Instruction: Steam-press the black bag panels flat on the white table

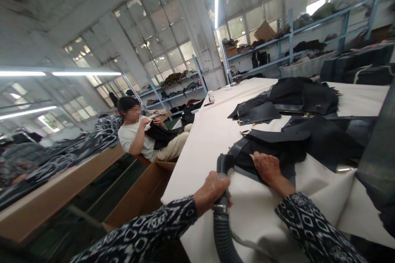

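Left hand (212, 191) clenched round black vacuum nozzle (222, 165) atop ribbed hose (222, 234), near bench's left edge. Right hand (268, 167) flat, fingers spread, pressing dark fabric piece (277, 148). Patterned sleeves on both arms. No readable writing. White-covered bench (212, 131), more dark garment pieces (290, 98) toward far end. Seated co-worker (138, 135) left of bench; blue shelving (290, 37), big windows behind.
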`<state>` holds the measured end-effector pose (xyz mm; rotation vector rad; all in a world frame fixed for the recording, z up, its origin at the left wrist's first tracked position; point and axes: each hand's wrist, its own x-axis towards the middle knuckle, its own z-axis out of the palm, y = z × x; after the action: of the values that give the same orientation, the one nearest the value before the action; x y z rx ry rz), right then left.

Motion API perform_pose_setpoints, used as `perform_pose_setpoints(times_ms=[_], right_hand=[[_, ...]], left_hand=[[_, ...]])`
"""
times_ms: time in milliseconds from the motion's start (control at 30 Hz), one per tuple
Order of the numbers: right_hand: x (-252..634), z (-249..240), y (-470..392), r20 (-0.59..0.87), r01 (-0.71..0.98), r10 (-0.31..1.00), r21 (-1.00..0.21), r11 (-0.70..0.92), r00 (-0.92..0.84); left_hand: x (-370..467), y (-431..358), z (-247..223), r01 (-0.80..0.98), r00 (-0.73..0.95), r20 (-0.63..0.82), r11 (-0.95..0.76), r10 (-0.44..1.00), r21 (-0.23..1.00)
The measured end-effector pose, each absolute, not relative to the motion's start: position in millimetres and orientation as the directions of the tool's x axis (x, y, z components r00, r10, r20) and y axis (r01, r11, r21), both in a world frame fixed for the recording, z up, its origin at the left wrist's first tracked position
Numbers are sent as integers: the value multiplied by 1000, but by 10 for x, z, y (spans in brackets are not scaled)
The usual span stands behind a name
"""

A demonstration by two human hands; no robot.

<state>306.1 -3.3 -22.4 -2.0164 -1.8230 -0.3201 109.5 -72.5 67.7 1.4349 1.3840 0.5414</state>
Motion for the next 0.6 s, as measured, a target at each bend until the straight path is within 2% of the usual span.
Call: perform_pose_setpoints(times_ms=[233, 467, 600], right_hand=[[3061, -222, -24, 414, 985, 903, -163, -48, 113], [3067, -261, 4, 434, 986, 893, -158, -50, 115], [3071, -302, 19, 466, 989, 877, -135, -65, 121]], left_hand=[[823, -649, 723, 393, 174, -254, 169, 951, 904], [957, -567, 633, 359, 292, -303, 190, 907, 914], [991, -438, 479, 343, 282, -342, 239, 896, 909]])
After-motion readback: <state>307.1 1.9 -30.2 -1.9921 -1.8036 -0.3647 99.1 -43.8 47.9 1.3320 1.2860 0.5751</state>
